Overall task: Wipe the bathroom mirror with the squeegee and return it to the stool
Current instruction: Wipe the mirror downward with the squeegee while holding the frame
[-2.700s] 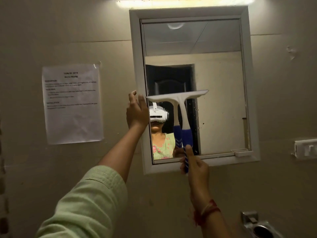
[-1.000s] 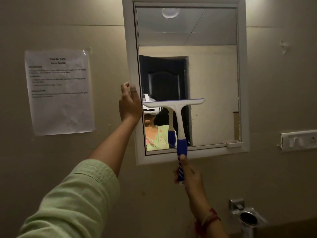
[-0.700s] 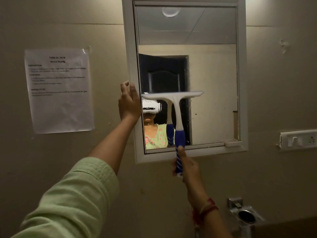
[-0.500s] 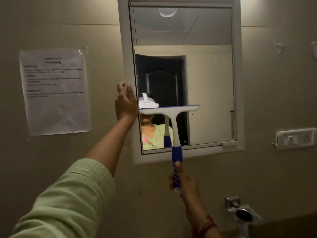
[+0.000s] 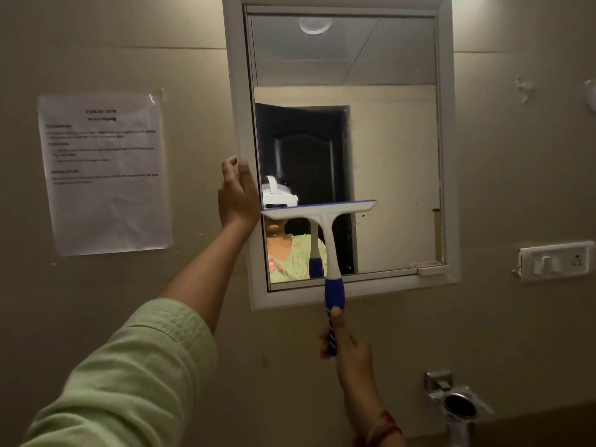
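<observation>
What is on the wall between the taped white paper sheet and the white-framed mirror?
Only bare beige wall in the head view; the left hand grips the mirror frame itself.

The mirror [image 5: 387,156] frame's top runs off the upper edge. The sheet [image 5: 104,174] print is too blurred to read. The holder [image 5: 459,406] is perhaps cropped at the bottom.
</observation>
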`<act>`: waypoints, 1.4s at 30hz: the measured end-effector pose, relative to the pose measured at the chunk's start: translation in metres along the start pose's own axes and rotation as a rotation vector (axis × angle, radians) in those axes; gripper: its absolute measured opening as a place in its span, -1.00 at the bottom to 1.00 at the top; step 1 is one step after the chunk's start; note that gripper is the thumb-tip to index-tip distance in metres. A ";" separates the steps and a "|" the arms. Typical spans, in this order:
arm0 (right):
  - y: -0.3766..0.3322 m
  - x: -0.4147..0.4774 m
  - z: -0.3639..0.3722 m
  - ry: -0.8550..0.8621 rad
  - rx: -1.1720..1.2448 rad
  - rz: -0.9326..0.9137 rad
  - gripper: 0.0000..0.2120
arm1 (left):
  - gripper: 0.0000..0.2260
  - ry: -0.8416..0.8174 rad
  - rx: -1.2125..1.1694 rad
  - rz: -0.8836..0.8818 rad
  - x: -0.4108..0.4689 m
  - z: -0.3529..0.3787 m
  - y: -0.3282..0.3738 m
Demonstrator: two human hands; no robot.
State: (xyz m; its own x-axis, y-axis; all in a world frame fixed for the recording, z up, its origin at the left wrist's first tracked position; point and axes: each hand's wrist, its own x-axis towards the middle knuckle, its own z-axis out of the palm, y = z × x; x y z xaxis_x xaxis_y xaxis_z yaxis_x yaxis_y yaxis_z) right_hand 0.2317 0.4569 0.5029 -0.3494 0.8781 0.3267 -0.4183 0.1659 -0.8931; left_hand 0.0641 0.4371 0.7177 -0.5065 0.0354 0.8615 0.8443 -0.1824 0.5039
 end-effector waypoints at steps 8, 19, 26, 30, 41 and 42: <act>-0.021 0.016 0.009 -0.048 0.019 -0.045 -0.51 | -0.57 -0.048 -0.012 -0.025 0.003 0.001 -0.003; -0.019 0.017 -0.001 -0.032 0.048 -0.091 -0.56 | -0.59 -0.037 -0.014 -0.032 0.002 0.001 -0.003; 0.040 -0.004 -0.008 0.012 -0.023 -0.016 -0.53 | -0.60 -0.022 -0.002 -0.028 0.003 0.002 -0.004; 0.041 -0.005 -0.006 0.033 -0.002 -0.024 -0.54 | -0.60 -0.020 0.003 -0.034 0.004 0.002 -0.005; 0.046 -0.011 -0.007 0.006 0.016 0.018 -0.57 | -0.57 -0.033 -0.041 -0.065 -0.005 0.000 -0.005; 0.046 -0.012 -0.007 0.007 0.022 0.015 -0.56 | -0.57 -0.032 -0.042 -0.067 -0.005 0.000 -0.005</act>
State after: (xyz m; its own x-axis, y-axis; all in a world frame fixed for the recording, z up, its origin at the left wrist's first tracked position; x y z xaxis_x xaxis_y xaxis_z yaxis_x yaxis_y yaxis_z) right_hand 0.2224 0.4566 0.4560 -0.3500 0.8836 0.3109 -0.4315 0.1425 -0.8908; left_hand 0.0627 0.4380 0.7107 -0.5548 0.0804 0.8281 0.8005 -0.2196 0.5576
